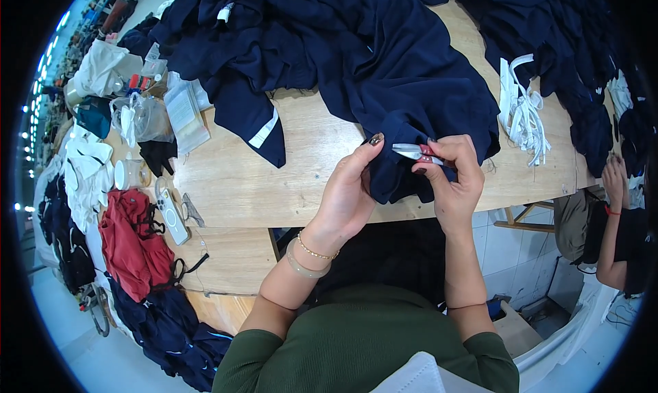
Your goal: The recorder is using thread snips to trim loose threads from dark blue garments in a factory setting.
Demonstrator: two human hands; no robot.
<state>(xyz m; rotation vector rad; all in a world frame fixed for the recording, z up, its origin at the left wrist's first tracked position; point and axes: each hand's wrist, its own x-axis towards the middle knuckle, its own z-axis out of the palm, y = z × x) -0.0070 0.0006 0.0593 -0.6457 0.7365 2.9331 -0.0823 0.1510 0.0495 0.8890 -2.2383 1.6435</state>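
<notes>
A navy blue garment (pixel 425 84) lies bunched across the table and hangs toward its front edge. My left hand (pixel 346 191) is closed on a folded edge of it, thumb on top and the other fingers partly hidden behind the cloth. In my right hand (pixel 458 180) is a small pair of thread snips (pixel 415 151) with red grips, held between thumb and fingers. Their metal blades point left, close over the cloth beside my left thumb.
White fabric strips (pixel 524 112) lie in a heap to the right. Toward the left are a phone (pixel 171 217), glasses (pixel 192 210), a plastic bag (pixel 145 118) and a red cloth bag (pixel 133 245). Another person's hand (pixel 615 180) works at dark garments on the far right.
</notes>
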